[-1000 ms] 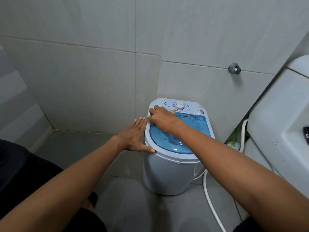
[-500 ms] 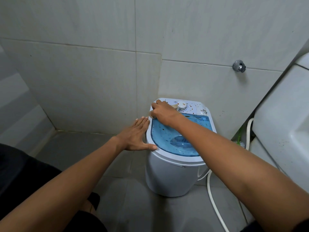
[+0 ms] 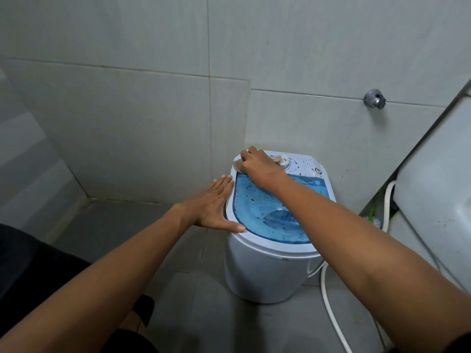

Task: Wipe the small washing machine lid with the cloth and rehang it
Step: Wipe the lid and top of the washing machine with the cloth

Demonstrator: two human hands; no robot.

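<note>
A small white washing machine (image 3: 265, 273) stands on the tiled floor against the wall. Its translucent blue lid (image 3: 265, 212) is speckled with dark and brownish dirt. My right hand (image 3: 260, 167) presses a beige cloth (image 3: 276, 158) onto the white control panel at the machine's back left corner, beside the dial (image 3: 285, 162); most of the cloth is hidden under the hand. My left hand (image 3: 214, 207) lies flat with fingers apart against the machine's left rim, thumb on the front edge.
A white hose (image 3: 331, 309) runs along the floor to the machine's right. A white sink or basin (image 3: 438, 189) fills the right side. A chrome wall fitting (image 3: 374, 99) sticks out above. The tiled wall stands directly behind.
My right hand has slid with the cloth from the blue lid's back left edge up onto the white control panel corner. The left hand has stayed on the rim.
</note>
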